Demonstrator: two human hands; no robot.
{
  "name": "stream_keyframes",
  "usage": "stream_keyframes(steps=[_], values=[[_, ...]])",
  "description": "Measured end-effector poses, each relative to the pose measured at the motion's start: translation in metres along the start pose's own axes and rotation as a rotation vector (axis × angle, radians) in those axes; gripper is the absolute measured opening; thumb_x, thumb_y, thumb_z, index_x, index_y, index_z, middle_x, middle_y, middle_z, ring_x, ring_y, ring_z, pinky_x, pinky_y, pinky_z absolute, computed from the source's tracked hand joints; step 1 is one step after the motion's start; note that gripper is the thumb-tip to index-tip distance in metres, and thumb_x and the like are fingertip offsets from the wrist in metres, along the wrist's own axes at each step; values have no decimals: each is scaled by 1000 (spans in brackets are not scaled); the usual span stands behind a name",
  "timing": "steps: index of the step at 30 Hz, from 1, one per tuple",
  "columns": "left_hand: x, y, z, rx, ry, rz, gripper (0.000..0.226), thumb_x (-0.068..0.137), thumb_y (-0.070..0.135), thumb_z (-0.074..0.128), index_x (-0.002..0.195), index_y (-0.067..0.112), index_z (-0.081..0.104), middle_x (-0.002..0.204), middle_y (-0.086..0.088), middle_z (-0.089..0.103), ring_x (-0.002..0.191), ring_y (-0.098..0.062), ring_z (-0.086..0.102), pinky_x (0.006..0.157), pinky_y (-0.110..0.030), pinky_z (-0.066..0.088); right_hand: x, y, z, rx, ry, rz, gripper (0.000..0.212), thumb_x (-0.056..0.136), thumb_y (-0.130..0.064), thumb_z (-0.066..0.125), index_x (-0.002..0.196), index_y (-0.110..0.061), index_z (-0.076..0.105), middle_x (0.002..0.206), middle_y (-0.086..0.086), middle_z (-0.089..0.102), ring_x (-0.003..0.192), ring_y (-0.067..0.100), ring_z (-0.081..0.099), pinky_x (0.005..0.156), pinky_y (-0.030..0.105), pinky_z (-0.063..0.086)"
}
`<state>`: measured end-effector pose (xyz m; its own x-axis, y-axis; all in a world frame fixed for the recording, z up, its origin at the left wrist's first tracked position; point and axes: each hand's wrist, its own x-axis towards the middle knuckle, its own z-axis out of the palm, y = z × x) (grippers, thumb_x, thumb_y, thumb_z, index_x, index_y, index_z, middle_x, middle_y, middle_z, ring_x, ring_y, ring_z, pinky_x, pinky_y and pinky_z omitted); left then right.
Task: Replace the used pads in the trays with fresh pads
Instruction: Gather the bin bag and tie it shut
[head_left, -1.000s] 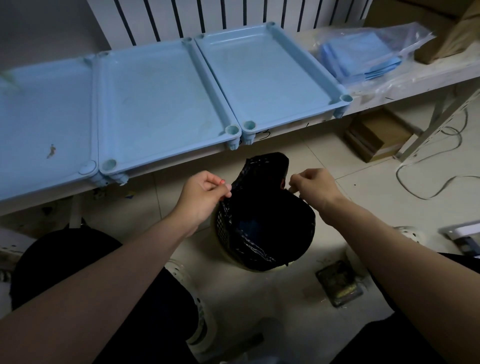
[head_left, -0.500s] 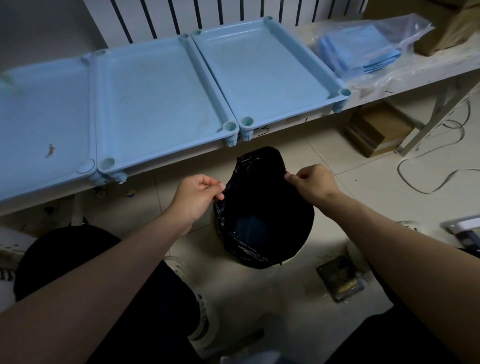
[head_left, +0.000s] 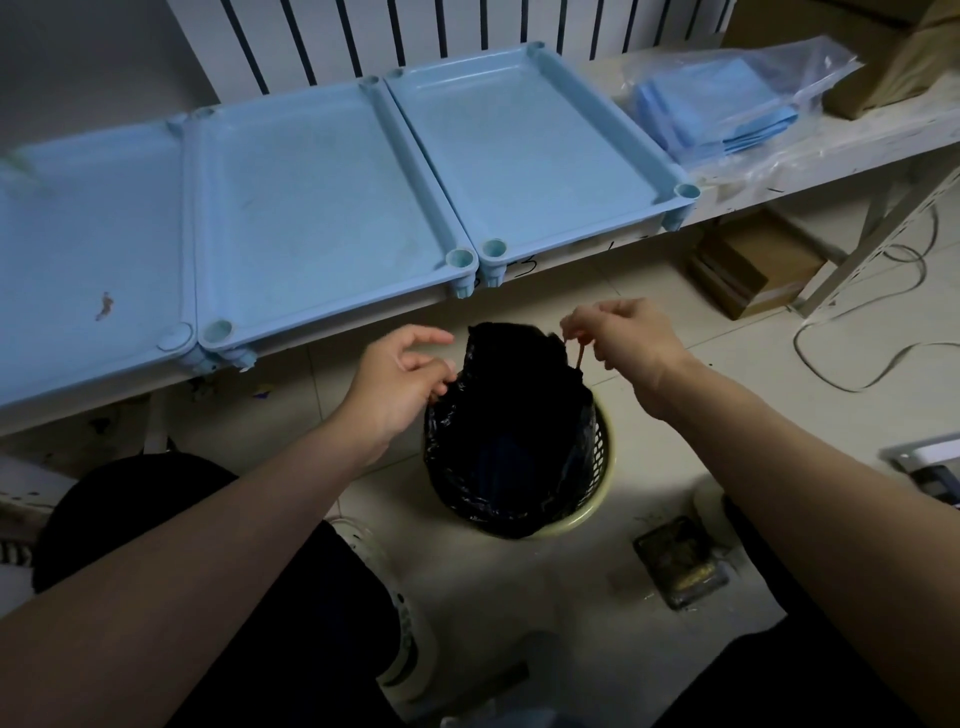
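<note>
We see two forearms, the left forearm (head_left: 234, 519) and the right forearm (head_left: 779, 452), both bare right up to the frame's edge. The left grip (head_left: 400, 374) and the right grip (head_left: 628, 338) are bare too. Black trousers (head_left: 130, 499) cover both legs. By the left leg sits a white clog-style shoe (head_left: 405, 623) dotted with small round holes.
</note>
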<state>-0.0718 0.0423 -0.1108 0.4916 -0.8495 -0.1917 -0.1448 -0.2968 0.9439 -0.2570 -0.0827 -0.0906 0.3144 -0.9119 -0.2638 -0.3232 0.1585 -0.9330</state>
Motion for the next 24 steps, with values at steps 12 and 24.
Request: stream_keyframes(steps=[12,24], values=[[-2,-6,42,280,-80,199,61,60,53,79,117,42,61,67,9,63,64,-9,62,70,-35,54,-16,-20,16,-194,-164,-267,16,82,-10,63,76,5,66,72,12,58,65,14,50,53,17,39],[10,-8,39,184,-174,206,27,97,28,54,74,31,69,85,-11,72,59,-5,56,65,-18,48,7,50,18,-475,-425,-426,42,86,-30,65,127,-31,59,123,-5,63,120,14,51,104,34,39]])
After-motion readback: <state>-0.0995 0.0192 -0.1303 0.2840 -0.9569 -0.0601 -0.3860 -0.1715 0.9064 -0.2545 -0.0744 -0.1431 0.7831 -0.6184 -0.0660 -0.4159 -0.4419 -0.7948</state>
